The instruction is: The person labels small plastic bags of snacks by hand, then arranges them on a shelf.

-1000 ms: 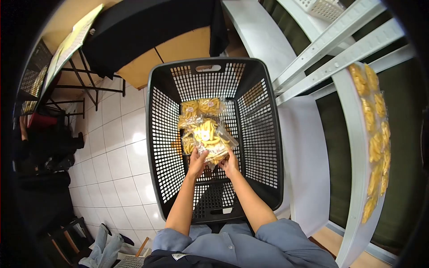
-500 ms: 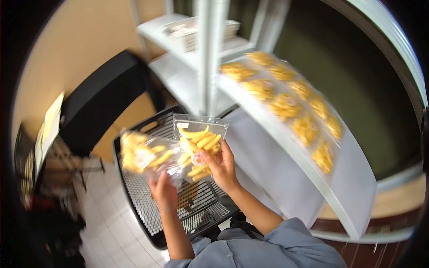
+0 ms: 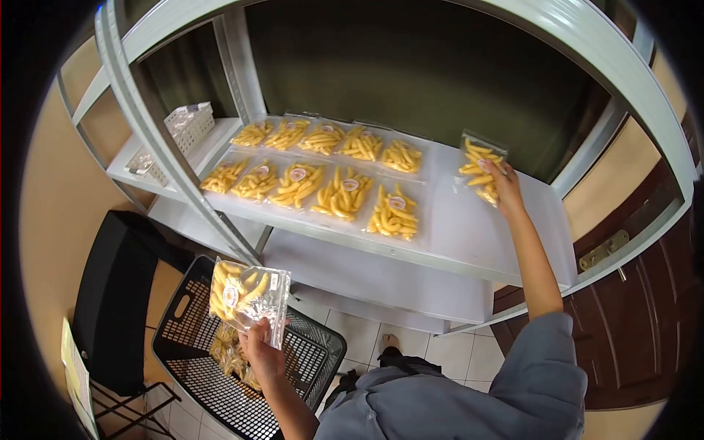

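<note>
My left hand (image 3: pixel 262 353) grips the lower edge of a clear bag of yellow sticks (image 3: pixel 238 295), held above the black basket (image 3: pixel 334 352). My right hand (image 3: pixel 504 189), reaching out over the right part of the white shelf (image 3: pixel 469 242), is closed on another such bag (image 3: pixel 475 161). To its left, two rows of similar bags lie flat on the shelf; the nearest in the front row is a bag with a round label (image 3: pixel 394 214). More bags (image 3: pixel 231 356) lie inside the basket, partly hidden by my left hand and its bag.
White shelf uprights (image 3: pixel 172 147) rise at the left, with white baskets (image 3: pixel 189 128) on a shelf behind. A black chair (image 3: pixel 117 293) stands left of the black basket. At the right is a brown door (image 3: pixel 631 323).
The view has turned right toward the shelf. My right hand has moved away from my left, carrying its bag out over the shelf. My left hand still holds its bag above the basket.
</note>
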Motion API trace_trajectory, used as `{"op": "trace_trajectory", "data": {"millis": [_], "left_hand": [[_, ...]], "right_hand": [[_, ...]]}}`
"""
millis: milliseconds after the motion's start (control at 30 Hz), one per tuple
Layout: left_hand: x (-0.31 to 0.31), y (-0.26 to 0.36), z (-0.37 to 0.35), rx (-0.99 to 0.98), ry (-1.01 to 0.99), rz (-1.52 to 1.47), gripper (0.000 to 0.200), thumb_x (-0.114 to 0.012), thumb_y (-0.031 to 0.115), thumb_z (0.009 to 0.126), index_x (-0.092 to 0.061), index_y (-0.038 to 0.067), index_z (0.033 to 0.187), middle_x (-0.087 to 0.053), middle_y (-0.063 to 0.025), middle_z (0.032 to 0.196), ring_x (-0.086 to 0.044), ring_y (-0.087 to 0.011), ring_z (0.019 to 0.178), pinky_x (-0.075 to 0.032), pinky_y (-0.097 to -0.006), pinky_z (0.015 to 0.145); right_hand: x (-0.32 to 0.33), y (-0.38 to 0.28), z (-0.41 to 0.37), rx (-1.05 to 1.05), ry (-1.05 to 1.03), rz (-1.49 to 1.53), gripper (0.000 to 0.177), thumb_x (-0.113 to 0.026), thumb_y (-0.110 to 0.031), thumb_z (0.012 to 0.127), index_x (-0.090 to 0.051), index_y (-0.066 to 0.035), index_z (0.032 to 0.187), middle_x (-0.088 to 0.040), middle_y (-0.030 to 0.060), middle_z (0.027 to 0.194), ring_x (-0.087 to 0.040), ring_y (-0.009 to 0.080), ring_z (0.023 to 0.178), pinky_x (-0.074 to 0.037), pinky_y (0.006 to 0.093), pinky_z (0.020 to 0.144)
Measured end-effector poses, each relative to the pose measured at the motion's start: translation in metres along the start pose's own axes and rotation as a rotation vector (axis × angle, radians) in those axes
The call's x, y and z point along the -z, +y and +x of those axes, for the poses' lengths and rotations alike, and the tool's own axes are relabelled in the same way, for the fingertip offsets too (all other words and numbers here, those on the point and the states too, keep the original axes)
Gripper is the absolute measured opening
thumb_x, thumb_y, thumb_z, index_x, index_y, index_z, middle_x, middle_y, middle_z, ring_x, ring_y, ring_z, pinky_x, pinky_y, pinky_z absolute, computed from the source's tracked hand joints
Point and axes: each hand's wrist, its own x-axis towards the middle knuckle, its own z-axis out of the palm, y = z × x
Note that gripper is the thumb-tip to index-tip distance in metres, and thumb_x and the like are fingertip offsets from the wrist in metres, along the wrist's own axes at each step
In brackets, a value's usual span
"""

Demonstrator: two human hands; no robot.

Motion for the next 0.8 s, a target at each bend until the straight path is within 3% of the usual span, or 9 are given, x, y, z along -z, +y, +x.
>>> {"op": "trace_trajectory", "data": {"millis": [67,133,167,200,333,400,633,700,800], "left_hand": [[-0.018,-0.006,-0.007,0.022,0.061,0.061,0.045,-0.048,0.003,0.072,-0.034,-0.001,0.114,-0.049,-0.0129,0.098,-0.052,-0.0204,0.084,-0.051,-0.0370,0.064],[-0.021,-0.012,-0.010,0.030,-0.002,0.062,0.048,-0.049,0.003,0.072,-0.033,0.000,0.117,-0.048,-0.0121,0.101,-0.052,-0.0204,0.085,-0.049,-0.0356,0.070],[-0.021,-0.014,-0.012,0.041,-0.008,0.086,0.048,-0.049,0.003,0.072,-0.033,0.000,0.117,-0.048,-0.0118,0.102,-0.052,-0.0201,0.086,-0.047,-0.0341,0.074],[-0.022,-0.016,-0.013,0.050,-0.013,0.112,0.049,-0.049,0.003,0.072,-0.032,0.001,0.118,-0.047,-0.0115,0.103,-0.052,-0.0198,0.087,-0.045,-0.0327,0.077],[-0.032,-0.022,-0.020,0.080,-0.015,0.098,0.048,-0.052,0.003,0.073,-0.033,0.001,0.118,-0.048,-0.0099,0.104,-0.051,-0.0173,0.089,-0.042,-0.0296,0.079],[-0.036,-0.024,-0.023,0.076,0.013,0.129,0.045,-0.052,0.003,0.075,-0.034,0.001,0.116,-0.049,-0.0091,0.101,-0.051,-0.0165,0.088,-0.042,-0.0298,0.079],[-0.074,-0.018,-0.030,0.097,-0.255,0.313,0.026,-0.050,0.005,0.080,-0.037,0.001,0.103,-0.054,-0.0073,0.086,-0.053,-0.0140,0.078,-0.042,-0.0265,0.072],[-0.093,-0.023,-0.027,0.038,-0.320,0.334,0.023,-0.048,0.004,0.081,-0.037,0.000,0.101,-0.054,-0.0073,0.084,-0.053,-0.0142,0.077,-0.043,-0.0264,0.070],[-0.116,-0.042,-0.021,-0.074,-0.445,0.320,0.031,-0.048,0.000,0.080,-0.031,0.000,0.105,-0.052,-0.0107,0.090,-0.052,-0.0149,0.079,-0.042,-0.0265,0.070]], "right_hand": [[-0.003,0.018,0.022,-0.016,0.036,-0.071,0.061,-0.062,-0.020,0.074,-0.027,0.004,0.118,-0.055,0.0091,0.097,-0.056,0.0157,0.083,-0.046,0.0230,0.069],[-0.002,0.059,0.069,-0.029,0.065,-0.140,0.068,-0.064,-0.021,0.073,-0.023,0.006,0.120,-0.056,0.0104,0.097,-0.057,0.0154,0.083,-0.046,0.0225,0.070],[0.003,0.098,0.107,0.097,0.055,-0.289,0.069,-0.063,-0.026,0.072,-0.025,0.007,0.120,-0.053,0.0145,0.103,-0.055,0.0210,0.089,-0.043,0.0294,0.077],[-0.004,0.100,0.114,0.222,0.044,-0.436,0.072,-0.063,-0.032,0.071,-0.028,0.007,0.119,-0.050,0.0186,0.108,-0.053,0.0265,0.094,-0.040,0.0364,0.084],[-0.035,0.081,0.098,0.234,0.043,-0.605,0.078,-0.063,-0.036,0.069,-0.025,0.004,0.124,-0.040,0.0195,0.120,-0.048,0.0281,0.103,-0.033,0.0371,0.090],[-0.050,0.049,0.071,0.026,0.169,-0.807,0.077,-0.064,-0.038,0.066,-0.028,-0.001,0.124,-0.030,0.0191,0.127,-0.044,0.0289,0.107,-0.036,0.0370,0.087],[-0.055,0.046,0.053,0.297,0.466,-1.016,0.072,-0.064,-0.038,0.067,-0.033,-0.002,0.121,-0.046,0.0165,0.112,-0.049,0.0282,0.097,-0.037,0.0363,0.084],[-0.061,0.017,0.022,0.562,0.041,-0.465,0.060,-0.059,-0.032,0.074,-0.034,-0.003,0.120,-0.050,0.0128,0.103,-0.052,0.0233,0.089,-0.038,0.0325,0.082],[-0.075,-0.021,-0.067,0.157,-0.667,-0.143,0.046,-0.054,-0.023,0.080,-0.037,-0.003,0.117,-0.053,0.0083,0.097,-0.052,0.0164,0.089,-0.041,0.0293,0.077]]}}
